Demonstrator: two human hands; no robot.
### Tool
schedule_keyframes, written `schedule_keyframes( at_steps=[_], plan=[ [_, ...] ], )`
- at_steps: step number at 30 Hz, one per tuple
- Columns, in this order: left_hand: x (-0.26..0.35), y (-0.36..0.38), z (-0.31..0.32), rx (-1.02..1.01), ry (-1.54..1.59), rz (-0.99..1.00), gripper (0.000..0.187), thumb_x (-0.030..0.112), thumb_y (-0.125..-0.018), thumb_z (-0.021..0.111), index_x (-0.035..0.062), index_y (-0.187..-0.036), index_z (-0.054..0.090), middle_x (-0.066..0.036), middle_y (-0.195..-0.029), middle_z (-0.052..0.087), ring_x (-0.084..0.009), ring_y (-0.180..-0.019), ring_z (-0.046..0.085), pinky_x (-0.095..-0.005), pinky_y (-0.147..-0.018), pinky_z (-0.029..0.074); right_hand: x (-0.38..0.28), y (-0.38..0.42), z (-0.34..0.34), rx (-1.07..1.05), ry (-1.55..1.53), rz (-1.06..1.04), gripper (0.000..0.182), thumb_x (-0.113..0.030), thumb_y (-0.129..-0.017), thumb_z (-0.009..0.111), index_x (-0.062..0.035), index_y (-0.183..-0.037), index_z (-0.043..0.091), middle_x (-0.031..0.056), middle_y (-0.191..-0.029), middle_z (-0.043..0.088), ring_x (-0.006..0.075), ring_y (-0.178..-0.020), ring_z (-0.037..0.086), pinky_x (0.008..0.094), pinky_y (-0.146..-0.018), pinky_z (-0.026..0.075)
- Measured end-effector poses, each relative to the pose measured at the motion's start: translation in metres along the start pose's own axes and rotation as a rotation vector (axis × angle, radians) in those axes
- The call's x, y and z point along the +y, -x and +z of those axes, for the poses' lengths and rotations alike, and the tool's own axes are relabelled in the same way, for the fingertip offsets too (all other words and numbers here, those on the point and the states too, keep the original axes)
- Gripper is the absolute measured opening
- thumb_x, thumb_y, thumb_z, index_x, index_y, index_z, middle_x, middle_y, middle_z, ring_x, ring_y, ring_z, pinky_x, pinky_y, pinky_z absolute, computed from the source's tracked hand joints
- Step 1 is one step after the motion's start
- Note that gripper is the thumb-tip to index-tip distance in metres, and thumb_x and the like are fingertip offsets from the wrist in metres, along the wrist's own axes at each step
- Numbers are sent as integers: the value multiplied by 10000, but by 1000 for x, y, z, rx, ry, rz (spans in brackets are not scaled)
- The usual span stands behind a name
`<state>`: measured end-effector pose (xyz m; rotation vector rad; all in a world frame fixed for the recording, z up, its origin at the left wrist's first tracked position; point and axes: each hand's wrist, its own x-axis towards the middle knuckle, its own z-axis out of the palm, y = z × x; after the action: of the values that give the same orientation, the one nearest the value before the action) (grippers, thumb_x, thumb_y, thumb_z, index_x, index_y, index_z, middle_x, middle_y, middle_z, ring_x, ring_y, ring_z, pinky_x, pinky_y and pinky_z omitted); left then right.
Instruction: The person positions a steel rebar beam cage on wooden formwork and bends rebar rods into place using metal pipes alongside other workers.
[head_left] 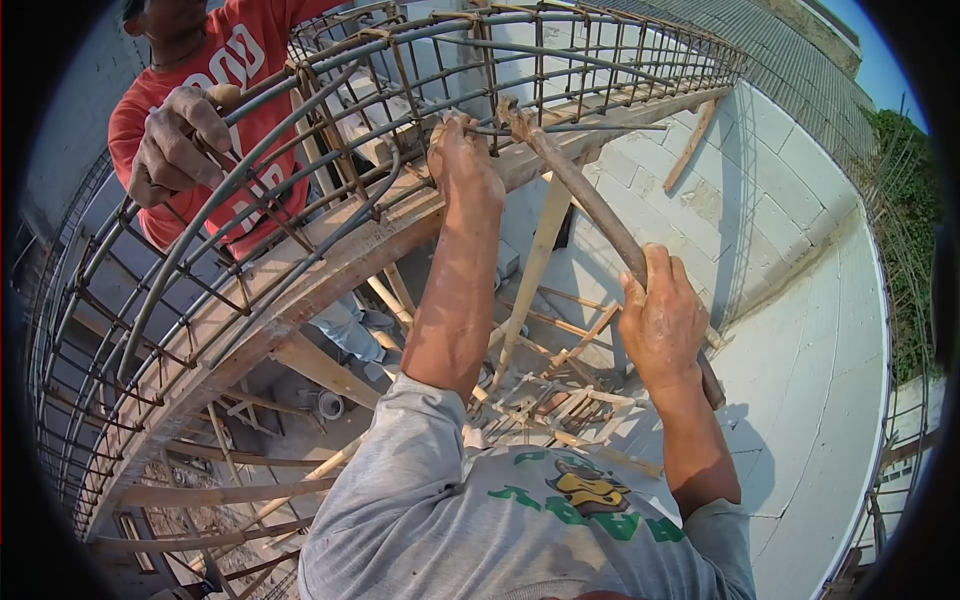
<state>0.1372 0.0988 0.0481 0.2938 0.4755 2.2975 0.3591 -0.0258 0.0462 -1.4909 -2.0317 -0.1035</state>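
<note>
Rebar everywhere: the long curved cage of grey steel bars and rusty stirrups (330, 150) runs along a curved wooden formwork beam (300, 290), and I place everything else from that cage. My left hand (462, 165) reaches up to its near side, fingers curled tight around a thin steel bar (580, 127) at the cage's edge. My right hand (662, 322) sits lower, out from the cage on its near side, fist closed fully around the long rusty iron bending lever (590, 205). The lever slants up from my fist, and its top end meets the cage just beside my left hand. Across the cage, on its far side, a co-worker in a red shirt has a gloved hand (175, 145) wrapped over the upper bars. Below the cage stand pale timber props (535, 265).
</note>
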Motion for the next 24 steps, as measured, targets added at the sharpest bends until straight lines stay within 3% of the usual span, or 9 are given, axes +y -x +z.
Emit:
schedule_keyframes(
  at_steps=[2, 6, 9, 13, 17, 24],
  plan=[
    [-5, -17, 11, 150, 103, -124, 197, 232, -949, 567, 67, -1055, 559, -16, -904, 548, -121, -811, 523, -292, -790, 467, -6, 3, -1, 9, -10, -20, 333, -97, -838, 671, -49, -1116, 496, 175, -940, 556, 387, -816, 645, 493, -666, 510],
    [-15, -41, 12, 152, 34, -151, 272, 182, -968, 503, -11, -1160, 492, -149, -1038, 605, -272, -899, 636, -378, -798, 546, -15, 10, 0, -65, -55, -16, 345, -78, -837, 661, -32, -1132, 490, 198, -940, 546, 410, -835, 623, 503, -683, 497],
    [-21, -50, 4, -35, -168, 23, 227, 134, -954, 465, -16, -1104, 547, -154, -1028, 633, -263, -878, 656, -375, -736, 562, -16, 17, 0, -126, -171, -86, 355, -59, -840, 646, -10, -1145, 473, 222, -929, 545, 442, -840, 600, 514, -698, 474],
    [-35, -57, 9, 97, -208, 21, 243, 136, -943, 441, -19, -1055, 590, -138, -1007, 638, -249, -869, 654, -354, -748, 561, -24, 19, -1, -263, -365, -54, 373, -46, -843, 627, 24, -1152, 432, 259, -919, 550, 481, -848, 572, 518, -722, 451],
    [-10, -41, 5, -83, -97, -129, 206, 116, -947, 449, -12, -1065, 558, -135, -927, 619, -261, -856, 645, -374, -747, 568, -21, 18, -5, -243, -334, -16, 365, -50, -852, 627, 32, -1142, 421, 272, -940, 546, 480, -838, 574, 515, -721, 455],
    [-8, -45, -13, -209, -169, -123, 151, 90, -945, 510, -7, -1060, 502, -136, -994, 603, -248, -877, 638, -357, -736, 563, 10, -1, -4, -243, -306, -116, 388, -35, -849, 640, 33, -1190, 467, 253, -969, 568, 435, -825, 621, 473, -691, 497]
  ],
)
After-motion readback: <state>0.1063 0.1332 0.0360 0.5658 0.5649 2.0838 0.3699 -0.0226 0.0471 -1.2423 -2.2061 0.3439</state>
